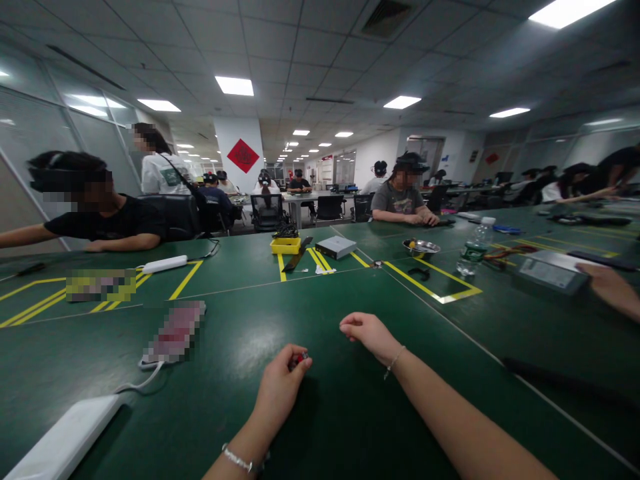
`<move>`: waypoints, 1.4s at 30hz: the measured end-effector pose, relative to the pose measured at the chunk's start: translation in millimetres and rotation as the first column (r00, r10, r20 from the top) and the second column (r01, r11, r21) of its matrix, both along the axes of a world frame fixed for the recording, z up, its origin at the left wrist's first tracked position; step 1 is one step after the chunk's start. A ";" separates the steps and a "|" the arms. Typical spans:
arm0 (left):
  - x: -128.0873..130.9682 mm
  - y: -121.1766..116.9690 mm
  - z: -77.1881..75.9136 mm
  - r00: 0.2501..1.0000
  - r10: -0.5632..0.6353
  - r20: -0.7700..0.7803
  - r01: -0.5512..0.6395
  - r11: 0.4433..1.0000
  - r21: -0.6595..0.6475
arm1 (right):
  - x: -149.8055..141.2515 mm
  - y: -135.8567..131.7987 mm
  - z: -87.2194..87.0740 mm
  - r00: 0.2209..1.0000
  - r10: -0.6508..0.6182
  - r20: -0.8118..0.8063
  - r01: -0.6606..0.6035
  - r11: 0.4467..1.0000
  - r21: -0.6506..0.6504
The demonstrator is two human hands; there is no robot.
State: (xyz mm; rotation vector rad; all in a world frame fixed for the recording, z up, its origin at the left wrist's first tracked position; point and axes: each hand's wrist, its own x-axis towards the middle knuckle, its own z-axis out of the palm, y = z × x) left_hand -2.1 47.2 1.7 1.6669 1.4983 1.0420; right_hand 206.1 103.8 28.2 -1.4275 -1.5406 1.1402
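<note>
My left hand point(281, 383) is closed around a small red and dark piece point(301, 358) that peeks out between thumb and fingers; most of it is covered, so its kind does not show. To the right and a little farther off, my right hand point(374, 337) hovers over the green table point(320, 293), its thumb and fingertips pinched together. Whatever the pinch may hold is too small or hidden to see. The two hands are apart. A phone point(175, 333) with a white cable lies left of my left hand.
A white power strip point(65, 440) fills the lower left. Farther back are a yellow tray point(285, 247), a grey box point(336, 247), a metal bowl point(421, 249) and a water bottle point(476, 247). Another person's hand point(617, 290) touches a metal box point(553, 272) at right. Co-workers sit around.
</note>
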 end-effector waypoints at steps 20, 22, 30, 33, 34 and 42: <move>2.8 -2.5 0.4 0.959 -0.105 0.262 0.101 0.994 0.031 | -36.3 -30.6 4.1 0.707 0.119 -0.697 -0.359 0.910 -0.209; 2.7 -3.4 1.4 0.961 -0.115 0.253 0.108 0.993 0.043 | -37.6 -32.1 5.6 0.703 0.114 -0.702 -0.357 0.910 -0.210; 0.7 -2.7 2.6 0.997 -0.040 0.068 0.036 0.997 0.071 | -40.5 -32.4 5.5 0.721 0.110 -0.684 -0.355 0.907 -0.228; 1.1 -2.5 2.3 0.998 -0.030 0.056 0.026 0.997 0.073 | -40.9 -31.7 4.0 0.735 0.104 -0.670 -0.339 0.912 -0.232; 1.3 -2.8 2.4 0.998 -0.035 0.054 0.031 0.997 0.069 | -41.0 -31.4 3.2 0.740 0.104 -0.664 -0.335 0.914 -0.230; 1.7 -8.6 9.2 0.994 -0.109 -0.002 0.109 0.991 0.076 | -42.6 -28.3 -6.1 0.802 0.096 -0.590 -0.271 0.938 -0.216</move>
